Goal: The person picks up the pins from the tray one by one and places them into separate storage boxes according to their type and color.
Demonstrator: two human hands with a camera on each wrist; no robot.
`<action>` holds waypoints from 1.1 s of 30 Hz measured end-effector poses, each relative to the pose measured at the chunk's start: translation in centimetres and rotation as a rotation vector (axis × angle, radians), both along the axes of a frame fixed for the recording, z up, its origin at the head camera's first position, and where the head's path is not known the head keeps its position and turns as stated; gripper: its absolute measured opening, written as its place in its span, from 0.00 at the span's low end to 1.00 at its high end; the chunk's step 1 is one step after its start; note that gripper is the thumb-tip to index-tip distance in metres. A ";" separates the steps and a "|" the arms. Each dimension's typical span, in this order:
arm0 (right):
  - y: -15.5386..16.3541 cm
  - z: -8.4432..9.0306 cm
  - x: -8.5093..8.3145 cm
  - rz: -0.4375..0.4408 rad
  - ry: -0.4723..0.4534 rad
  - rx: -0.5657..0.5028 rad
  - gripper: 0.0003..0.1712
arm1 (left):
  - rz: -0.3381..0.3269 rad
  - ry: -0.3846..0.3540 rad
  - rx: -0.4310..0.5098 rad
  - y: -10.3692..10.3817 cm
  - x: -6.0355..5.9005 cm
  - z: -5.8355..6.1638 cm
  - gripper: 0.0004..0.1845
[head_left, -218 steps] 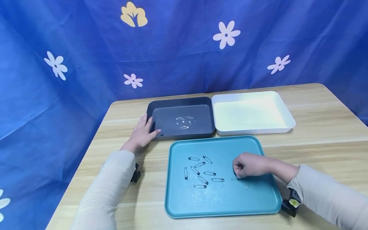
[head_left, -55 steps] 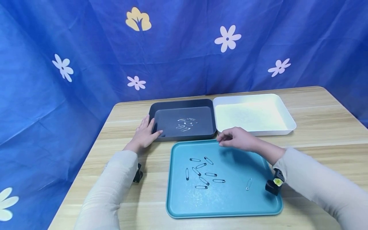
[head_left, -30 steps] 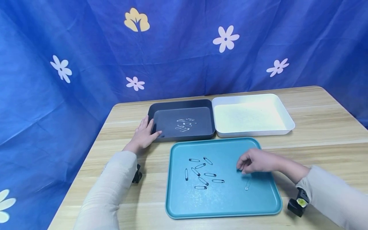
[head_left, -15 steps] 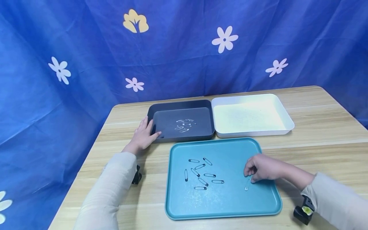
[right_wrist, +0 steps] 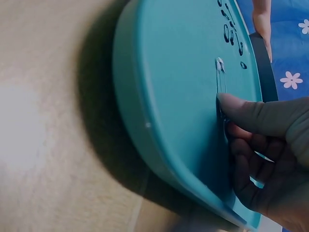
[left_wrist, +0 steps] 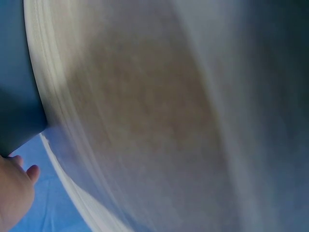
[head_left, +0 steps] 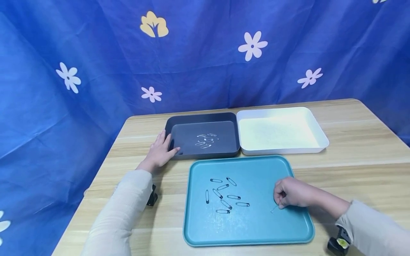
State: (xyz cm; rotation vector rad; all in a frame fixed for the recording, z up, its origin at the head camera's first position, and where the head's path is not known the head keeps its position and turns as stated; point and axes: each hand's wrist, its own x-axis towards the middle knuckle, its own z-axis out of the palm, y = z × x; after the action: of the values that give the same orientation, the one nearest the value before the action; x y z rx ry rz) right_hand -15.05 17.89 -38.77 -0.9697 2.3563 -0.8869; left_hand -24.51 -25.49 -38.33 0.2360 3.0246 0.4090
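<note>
My right hand (head_left: 289,193) is low over the right part of the teal tray (head_left: 256,234). Between thumb and fingertips it pinches a silver safety pin (right_wrist: 220,72), whose far end sticks out past the thumb. Several black safety pins (head_left: 226,204) lie scattered on the left half of that tray. At the left wall of the dark grey tray (head_left: 179,129), my left hand (head_left: 158,151) rests with its fingers spread over the rim. Inside this tray lies a loose group of several silver safety pins (head_left: 206,146).
A white tray (head_left: 282,150) stands against the dark grey one, behind the teal tray. All three are on a wooden table (head_left: 358,149). Behind the table hangs a blue cloth (head_left: 198,53) with flower prints.
Since 1.8 s ago my right hand has moved from the teal tray's far edge back and right, and taken hold of the silver safety pin there. The left hand has stayed put.
</note>
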 end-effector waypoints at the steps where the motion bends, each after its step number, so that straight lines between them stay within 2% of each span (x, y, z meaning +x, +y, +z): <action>1: 0.0 0.0 0.0 0.004 -0.004 0.000 0.11 | -0.002 0.000 -0.002 0.0 0.0 0.0 0.42; 5: 0.1 -0.1 0.0 0.022 -0.016 0.021 0.11 | -0.005 0.004 0.001 0.2 0.1 0.0 0.42; 13: 0.3 0.1 -0.7 0.014 -0.137 -0.005 0.09 | -0.004 0.001 0.009 0.3 0.4 0.1 0.42; 24: -1.6 1.2 -3.1 -0.021 -0.015 -0.069 0.07 | -0.005 0.000 0.016 0.4 0.3 0.2 0.42; 33: -3.8 2.3 -5.6 -0.082 -0.027 -0.149 0.01 | 0.005 0.004 0.009 0.2 0.2 0.2 0.42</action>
State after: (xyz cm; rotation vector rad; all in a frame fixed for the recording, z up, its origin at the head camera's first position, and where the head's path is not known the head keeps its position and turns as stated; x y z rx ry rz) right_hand -20.67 14.06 -36.51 -0.9171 2.3487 -1.1140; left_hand -24.26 -25.33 -38.17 0.2303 3.0285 0.4236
